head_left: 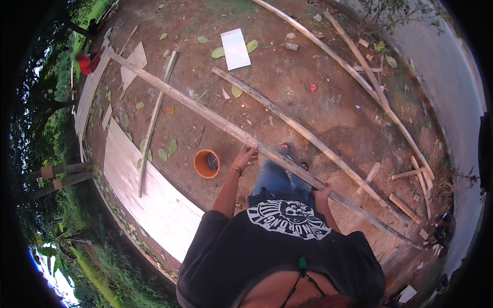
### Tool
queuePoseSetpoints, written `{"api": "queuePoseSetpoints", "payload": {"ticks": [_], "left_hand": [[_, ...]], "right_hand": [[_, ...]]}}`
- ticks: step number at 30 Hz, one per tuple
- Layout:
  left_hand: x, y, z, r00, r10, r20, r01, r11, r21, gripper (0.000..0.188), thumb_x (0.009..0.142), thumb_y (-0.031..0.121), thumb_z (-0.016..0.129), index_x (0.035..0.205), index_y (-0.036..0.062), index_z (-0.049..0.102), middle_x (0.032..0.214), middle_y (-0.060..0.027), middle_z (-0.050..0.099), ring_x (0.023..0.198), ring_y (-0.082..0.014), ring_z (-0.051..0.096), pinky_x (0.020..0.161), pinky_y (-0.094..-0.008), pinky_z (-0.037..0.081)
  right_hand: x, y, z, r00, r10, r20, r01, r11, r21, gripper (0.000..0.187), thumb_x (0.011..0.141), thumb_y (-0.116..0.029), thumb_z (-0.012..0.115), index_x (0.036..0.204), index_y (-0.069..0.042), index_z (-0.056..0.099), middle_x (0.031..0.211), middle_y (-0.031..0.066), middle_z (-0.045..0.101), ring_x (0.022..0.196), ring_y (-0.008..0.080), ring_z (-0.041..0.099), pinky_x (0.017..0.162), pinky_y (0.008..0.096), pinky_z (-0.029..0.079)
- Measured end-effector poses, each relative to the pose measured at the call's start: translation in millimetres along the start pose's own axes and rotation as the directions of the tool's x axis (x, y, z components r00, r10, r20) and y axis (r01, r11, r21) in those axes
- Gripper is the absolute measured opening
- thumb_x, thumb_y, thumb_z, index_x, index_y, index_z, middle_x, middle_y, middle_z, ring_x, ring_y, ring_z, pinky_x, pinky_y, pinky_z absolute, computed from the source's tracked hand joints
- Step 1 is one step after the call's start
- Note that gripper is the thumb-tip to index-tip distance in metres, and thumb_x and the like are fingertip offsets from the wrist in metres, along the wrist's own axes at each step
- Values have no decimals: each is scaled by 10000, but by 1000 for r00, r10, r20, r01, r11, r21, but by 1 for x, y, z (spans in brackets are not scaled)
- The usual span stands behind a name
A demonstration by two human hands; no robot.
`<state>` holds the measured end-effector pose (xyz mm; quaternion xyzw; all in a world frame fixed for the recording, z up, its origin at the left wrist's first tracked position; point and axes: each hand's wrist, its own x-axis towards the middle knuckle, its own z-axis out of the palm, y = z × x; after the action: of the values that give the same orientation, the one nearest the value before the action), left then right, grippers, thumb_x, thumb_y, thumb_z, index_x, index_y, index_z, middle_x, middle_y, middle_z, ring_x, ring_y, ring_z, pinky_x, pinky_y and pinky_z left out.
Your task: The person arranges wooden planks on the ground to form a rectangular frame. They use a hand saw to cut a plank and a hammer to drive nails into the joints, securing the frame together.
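Note:
A long, slim wooden pole point(210, 115) runs slantwise in front of my body, from the far left down to the lower right. My left hand point(245, 157) is at its near edge, with the fingertips against the wood and partly hidden behind it. Farther right along the same pole, my right hand point(322, 193) is wrapped round it close to my hip. Just left of my left hand, an orange bucket point(206, 164) on the dirt holds a heap of small dark pieces, likely nails.
Another pole point(287, 119) lies beyond my feet, and longer poles point(328, 51) lie farther off. A thin batten point(154, 123) crosses a pale plywood sheet point(138, 179) at left. A white board point(235, 49) lies ahead. A person in red point(87, 62) is at far left.

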<state>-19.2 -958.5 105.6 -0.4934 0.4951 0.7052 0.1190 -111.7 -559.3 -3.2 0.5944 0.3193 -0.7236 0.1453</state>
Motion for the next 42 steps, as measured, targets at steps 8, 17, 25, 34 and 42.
{"api": "queuePoseSetpoints", "payload": {"ticks": [8, 17, 25, 34, 42], "left_hand": [[49, -29, 4, 964, 118, -239, -129, 991, -30, 841, 821, 649, 727, 1346, 14, 555, 1188, -116, 674, 1037, -237, 681, 824, -383, 572], [60, 10, -113, 1000, -11, -1, 11, 998, 54, 926, 818, 713, 682, 1401, 22, 485, 1304, -129, 618, 1126, -286, 645, 887, -469, 535], [163, 47, -221, 947, -213, -242, 190, 975, -115, 736, 789, 688, 733, 1100, 28, 635, 980, -106, 658, 875, -208, 656, 758, -419, 549], [364, 5, -321, 916, -278, -290, 268, 961, -75, 587, 888, 391, 709, 1324, 36, 539, 1282, -113, 586, 1185, -261, 587, 989, -417, 517], [446, -23, -347, 885, -332, -327, 355, 935, 12, 569, 887, 432, 705, 1290, 52, 573, 1283, -88, 583, 1148, -217, 594, 943, -344, 540]], "right_hand": [[14, 15, -7, 999, 1, 35, 4, 990, -144, 466, 863, -419, 515, 1135, -47, 588, 1190, 200, 635, 1012, 380, 648, 842, 532, 535], [2, 104, 35, 997, -10, 78, 21, 991, -134, 573, 851, -365, 484, 1288, 5, 506, 1274, 242, 581, 1140, 435, 609, 975, 576, 501], [-3, 246, 117, 1000, 5, -12, -4, 998, 57, 390, 884, -247, 548, 1154, 35, 555, 1165, 217, 627, 1118, 385, 614, 1060, 522, 477], [98, 387, 203, 939, -43, -342, 139, 955, 263, 492, 828, -115, 672, 1275, 1, 500, 1115, 128, 593, 1037, 298, 621, 919, 485, 522], [177, 433, 230, 925, -47, -376, 176, 932, 317, 439, 799, -49, 683, 1203, -19, 514, 1074, 99, 583, 981, 256, 624, 858, 453, 535]]}}
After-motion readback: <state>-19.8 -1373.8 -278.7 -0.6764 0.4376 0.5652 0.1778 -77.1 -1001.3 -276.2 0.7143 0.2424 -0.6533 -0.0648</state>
